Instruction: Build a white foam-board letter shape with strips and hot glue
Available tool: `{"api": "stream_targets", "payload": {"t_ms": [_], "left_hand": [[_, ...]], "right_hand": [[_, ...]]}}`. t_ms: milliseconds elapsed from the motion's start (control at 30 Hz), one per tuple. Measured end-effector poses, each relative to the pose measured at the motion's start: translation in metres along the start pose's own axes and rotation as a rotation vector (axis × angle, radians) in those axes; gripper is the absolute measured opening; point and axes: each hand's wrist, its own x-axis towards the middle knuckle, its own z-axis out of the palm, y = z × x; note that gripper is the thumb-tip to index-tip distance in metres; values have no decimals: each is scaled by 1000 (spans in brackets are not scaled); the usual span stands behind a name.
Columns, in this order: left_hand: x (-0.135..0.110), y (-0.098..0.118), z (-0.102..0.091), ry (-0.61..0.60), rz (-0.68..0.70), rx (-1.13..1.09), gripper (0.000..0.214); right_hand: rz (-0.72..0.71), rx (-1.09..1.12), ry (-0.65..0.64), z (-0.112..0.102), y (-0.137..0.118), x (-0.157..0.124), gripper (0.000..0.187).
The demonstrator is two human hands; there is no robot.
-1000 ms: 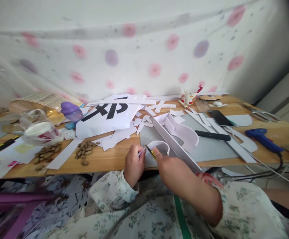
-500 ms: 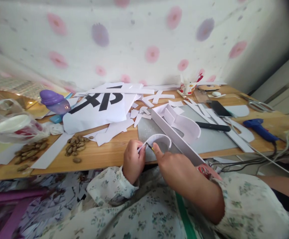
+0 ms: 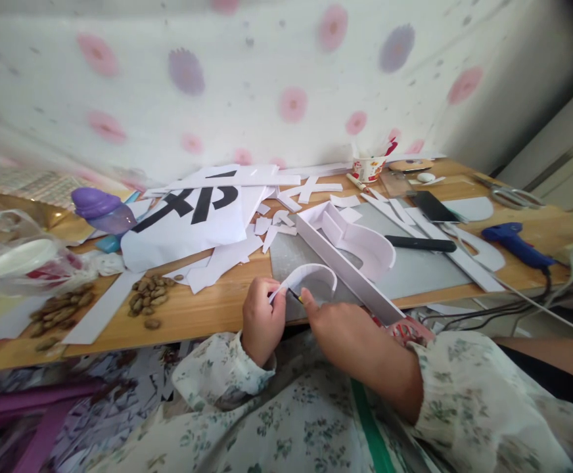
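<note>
A curved white foam-board strip point(image 3: 311, 270) arches over the front edge of a grey cutting mat point(image 3: 286, 253). Its left end is pinched between the thumb and fingers of my left hand point(image 3: 263, 315). My right hand point(image 3: 338, 328) grips a small craft knife point(image 3: 295, 295), whose dark blade points left at the strip, close to my left thumb. Whether the blade touches the strip I cannot tell. Just right of my hands lies a white foam-board letter shape point(image 3: 345, 259) with a long straight wall and a curved one, lying partly on the mat.
Around the mat are white offcuts point(image 3: 271, 226), a black-handled tool point(image 3: 419, 244), a phone point(image 3: 434, 206), a blue glue gun point(image 3: 516, 243) with cables, and scissors point(image 3: 510, 194). Printed letter sheets point(image 3: 188, 226), nuts point(image 3: 148, 294), a purple-lidded bottle point(image 3: 102, 210) and a bagged cup point(image 3: 25, 259) are left.
My right hand and forearm have shifted slightly left and the knife has turned a little. My left hand keeps its pinch on the strip. The whole view has moved slightly.
</note>
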Motion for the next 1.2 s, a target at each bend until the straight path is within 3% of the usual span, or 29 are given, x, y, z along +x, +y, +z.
{"api": "stream_targets", "payload": {"t_ms": [533, 667, 800, 867, 967, 1033, 1100, 1200], "left_hand": [[5, -6, -9, 45, -133, 19, 8], [33, -27, -29, 84, -176, 69, 6], [71, -37, -51, 62, -84, 142, 58], [78, -30, -55, -50, -56, 137, 53], [74, -10, -46, -443, -45, 56, 27], [68, 1, -35, -611, 8, 76, 15], [67, 4, -26, -642, 51, 114, 10], [79, 1, -27, -615, 58, 127, 18]], "right_hand": [[37, 67, 10, 2, 2, 6, 51], [56, 88, -1, 6, 7, 8, 54], [21, 180, 67, 2, 7, -9, 58], [-62, 358, 135, -7, 14, -24, 55], [-54, 617, 252, -21, 53, -46, 50], [172, 539, 356, -24, 99, -52, 52], [379, 386, 376, -18, 155, -51, 56], [479, 207, 323, 0, 228, -42, 53]]}}
